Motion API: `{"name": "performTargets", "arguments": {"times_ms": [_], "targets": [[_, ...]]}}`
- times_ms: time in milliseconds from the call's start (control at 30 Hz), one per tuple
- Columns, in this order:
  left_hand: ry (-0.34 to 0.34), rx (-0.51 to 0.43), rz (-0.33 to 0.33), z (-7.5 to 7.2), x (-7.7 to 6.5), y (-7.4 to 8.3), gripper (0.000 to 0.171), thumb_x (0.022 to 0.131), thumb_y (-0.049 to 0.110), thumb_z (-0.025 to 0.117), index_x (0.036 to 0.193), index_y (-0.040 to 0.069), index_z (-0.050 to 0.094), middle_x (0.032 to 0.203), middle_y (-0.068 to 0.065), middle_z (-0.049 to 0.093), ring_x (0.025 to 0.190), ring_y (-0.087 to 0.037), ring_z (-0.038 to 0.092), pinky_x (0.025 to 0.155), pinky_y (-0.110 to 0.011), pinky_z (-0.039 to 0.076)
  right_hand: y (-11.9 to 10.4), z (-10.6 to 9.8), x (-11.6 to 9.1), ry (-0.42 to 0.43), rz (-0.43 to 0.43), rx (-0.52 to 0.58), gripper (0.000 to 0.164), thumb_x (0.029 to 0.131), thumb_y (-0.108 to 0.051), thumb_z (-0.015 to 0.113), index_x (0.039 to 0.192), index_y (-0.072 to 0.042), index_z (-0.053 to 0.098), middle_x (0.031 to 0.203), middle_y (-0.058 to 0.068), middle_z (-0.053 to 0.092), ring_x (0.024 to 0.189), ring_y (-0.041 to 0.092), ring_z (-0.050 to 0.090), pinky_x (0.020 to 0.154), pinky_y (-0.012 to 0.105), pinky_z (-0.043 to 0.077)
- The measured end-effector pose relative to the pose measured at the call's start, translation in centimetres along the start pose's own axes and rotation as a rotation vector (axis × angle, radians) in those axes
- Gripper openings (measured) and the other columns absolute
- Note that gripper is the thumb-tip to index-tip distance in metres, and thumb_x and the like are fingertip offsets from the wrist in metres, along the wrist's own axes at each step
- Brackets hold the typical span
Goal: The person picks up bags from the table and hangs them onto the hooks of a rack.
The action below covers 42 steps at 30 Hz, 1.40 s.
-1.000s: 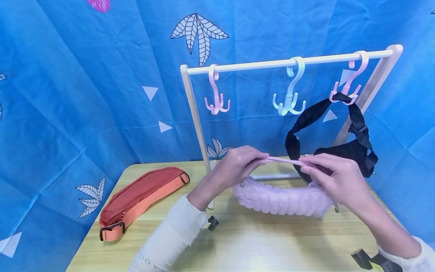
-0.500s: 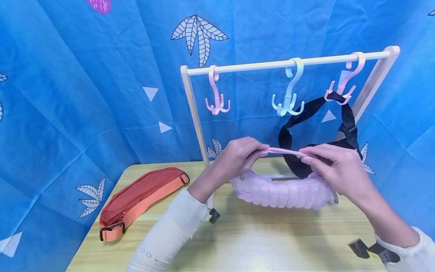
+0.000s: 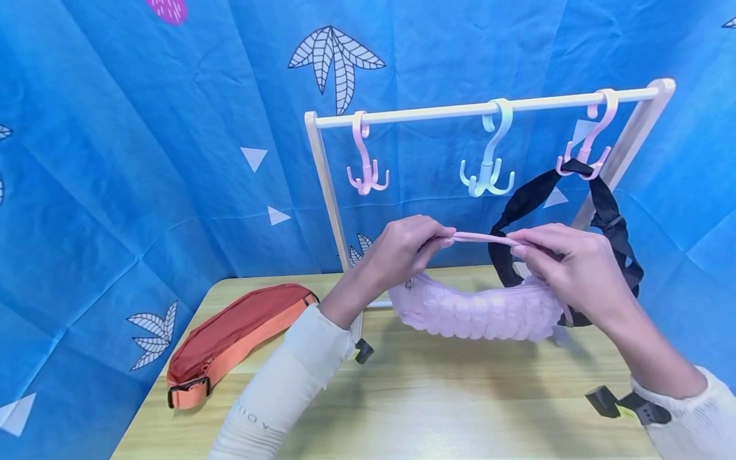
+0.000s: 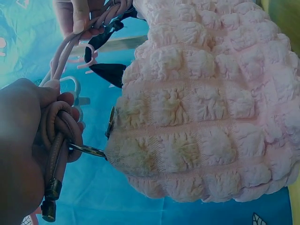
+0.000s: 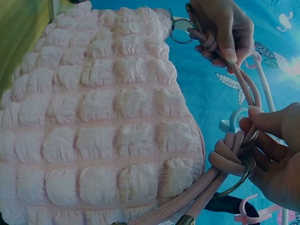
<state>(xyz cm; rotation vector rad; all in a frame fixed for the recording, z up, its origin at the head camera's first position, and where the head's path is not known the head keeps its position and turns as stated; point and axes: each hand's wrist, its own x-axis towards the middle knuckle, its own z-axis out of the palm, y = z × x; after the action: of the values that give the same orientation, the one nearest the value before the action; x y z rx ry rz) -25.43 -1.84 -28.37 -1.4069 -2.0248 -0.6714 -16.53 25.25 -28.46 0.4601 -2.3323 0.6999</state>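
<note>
A pale pink, puffy quilted handbag point(image 3: 477, 313) hangs above the table from its cord handle point(image 3: 480, 237). My left hand point(image 3: 405, 252) pinches the handle's left end, and my right hand point(image 3: 575, 268) pinches its right end, so the cord runs almost straight between them. In the left wrist view, a knot point(image 4: 61, 122) with metal-tipped ends lies against the left palm, joined to the bag by a metal ring point(image 4: 86, 150). The right wrist view shows another knotted cord point(image 5: 227, 154) and ring beside the right hand's fingers.
Behind the hands stands a rack whose rail point(image 3: 425, 115) carries a left pink hook point(image 3: 367, 166), a mint hook point(image 3: 489, 160) and a right pink hook point(image 3: 589, 147). A black bag point(image 3: 615, 236) hangs from the right one. A red waist bag point(image 3: 247, 319) lies on the table point(image 3: 437, 409).
Both hands have lifted the pink handbag steadily higher, keeping the handle taut. The black bag has swung left and then back right on its hook.
</note>
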Motion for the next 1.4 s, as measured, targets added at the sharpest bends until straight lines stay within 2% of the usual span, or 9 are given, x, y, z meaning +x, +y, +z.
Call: {"name": "performTargets", "arguments": {"times_ms": [400,567,867,1133,1233,1300,1400], "targets": [[-0.002,0.029,-0.044,-0.7,1.2,0.0,0.017,0.100,0.015,0.069,0.112,0.005,0.076,0.103,-0.006,0.079,0.092,-0.014,0.074,0.089,-0.016,0.058,0.0,-0.3,1.1,0.055,-0.045,-0.001,0.029,0.084,-0.003,0.084,0.110,-0.015,0.082,0.091,0.005,0.078,0.070,-0.015,0.049,0.059,0.004,0.043],[0.003,0.053,-0.063,-0.9,1.7,0.0,0.018,0.101,0.016,0.068,0.113,0.006,0.076,0.101,-0.006,0.079,0.090,-0.014,0.073,0.088,-0.017,0.059,0.0,-0.4,1.6,0.073,-0.048,0.002,0.029,0.085,-0.003,0.083,0.111,-0.014,0.082,0.087,0.006,0.076,0.070,-0.014,0.048,0.060,0.003,0.042],[0.024,0.090,-0.082,-1.4,3.3,0.1,0.018,0.101,0.016,0.068,0.114,0.005,0.075,0.102,-0.007,0.078,0.087,-0.015,0.070,0.085,-0.017,0.058,0.0,-0.8,2.9,0.106,-0.045,-0.009,0.027,0.087,-0.006,0.082,0.112,-0.013,0.081,0.073,0.002,0.067,0.063,-0.008,0.044,0.054,0.010,0.037],[0.021,0.090,-0.137,-1.8,4.5,0.3,0.023,0.103,0.019,0.064,0.119,0.006,0.074,0.103,-0.008,0.077,0.088,-0.015,0.068,0.085,-0.017,0.057,0.2,-1.1,3.9,0.150,-0.062,-0.030,0.026,0.091,-0.006,0.078,0.116,-0.010,0.080,0.085,0.009,0.073,0.069,-0.012,0.043,0.058,0.007,0.035],[0.029,0.095,-0.150,-1.9,5.0,0.3,0.023,0.104,0.019,0.064,0.119,0.006,0.074,0.103,-0.008,0.077,0.088,-0.015,0.068,0.086,-0.017,0.057,0.2,-1.1,4.3,0.182,-0.089,-0.039,0.026,0.091,-0.005,0.078,0.116,-0.009,0.079,0.094,0.013,0.077,0.076,-0.002,0.053,0.066,0.004,0.034],[0.036,0.095,-0.157,-2.0,5.3,0.2,0.023,0.104,0.020,0.064,0.119,0.005,0.074,0.103,-0.008,0.077,0.087,-0.015,0.067,0.084,-0.016,0.057,0.2,-1.0,4.7,0.207,-0.112,-0.040,0.024,0.091,-0.004,0.078,0.115,-0.006,0.079,0.099,0.016,0.078,0.084,0.012,0.063,0.074,0.002,0.034],[0.050,0.096,-0.162,-2.1,5.7,0.2,0.023,0.104,0.020,0.063,0.119,0.005,0.074,0.103,-0.008,0.077,0.085,-0.015,0.065,0.082,-0.016,0.056,0.2,-0.9,5.2,0.244,-0.136,-0.040,0.021,0.091,-0.003,0.077,0.112,-0.003,0.079,0.104,0.020,0.078,0.095,0.034,0.069,0.085,-0.002,0.032]]}}
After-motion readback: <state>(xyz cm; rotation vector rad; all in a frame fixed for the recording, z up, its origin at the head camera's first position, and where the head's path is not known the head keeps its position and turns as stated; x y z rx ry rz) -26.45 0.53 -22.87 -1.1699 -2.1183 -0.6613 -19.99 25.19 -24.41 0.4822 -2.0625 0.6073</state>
